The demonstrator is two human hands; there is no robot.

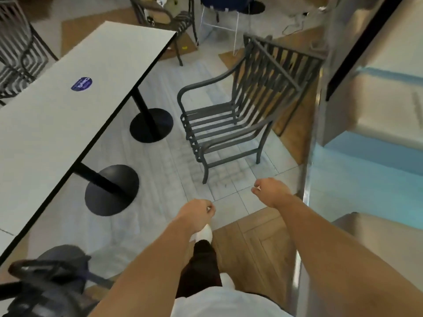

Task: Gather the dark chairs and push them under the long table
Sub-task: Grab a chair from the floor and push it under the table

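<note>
Chair (217,131) of dark metal slats stands on the tiled floor (160,170), ahead of both hands in the head view. Its seat faces the table (57,115) and its back is to the right. The right hand (271,191) is nearer it than the left hand (198,213). Both are apart, fingers curled, gripping nothing (none that shows).

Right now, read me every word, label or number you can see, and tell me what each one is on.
Round blue sticker on the white table: white lettering, seen upside down and too blurred to read.
Nothing else in view carries any words, numbers or signs.
</note>
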